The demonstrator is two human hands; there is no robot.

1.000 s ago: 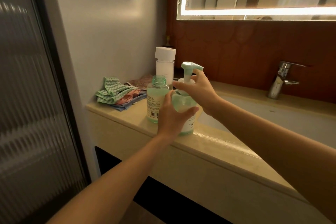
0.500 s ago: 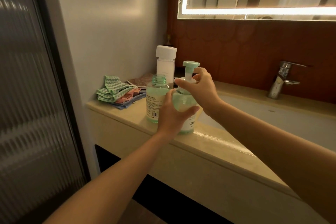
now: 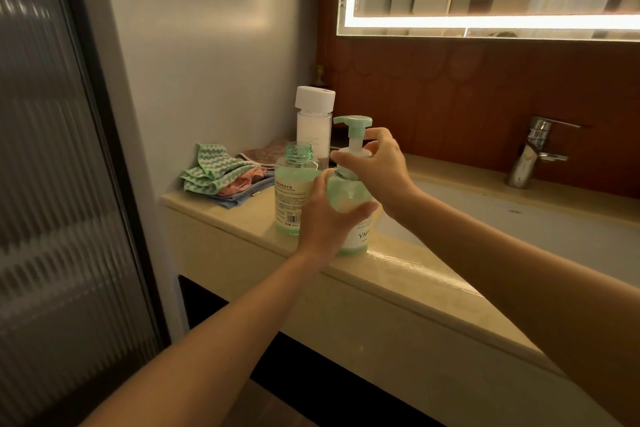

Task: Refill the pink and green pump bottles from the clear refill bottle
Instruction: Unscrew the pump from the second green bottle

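The green pump bottle stands on the beige counter near its front edge. My left hand wraps around the bottle's body. My right hand pinches the white collar of the pump, under the green pump head. Just left of it stands the clear refill bottle, its cap off, with pale green liquid inside. Behind both is a pink-white bottle with a white cap.
Folded cloths in green, pink and blue lie at the counter's left end by the wall. A white sink basin and chrome tap are to the right. A ribbed glass door stands at the left.
The pump head has turned, its spout swinging from pointing right to pointing left, as my right hand shifted its grip on the collar. My left hand has kept hold of the bottle.
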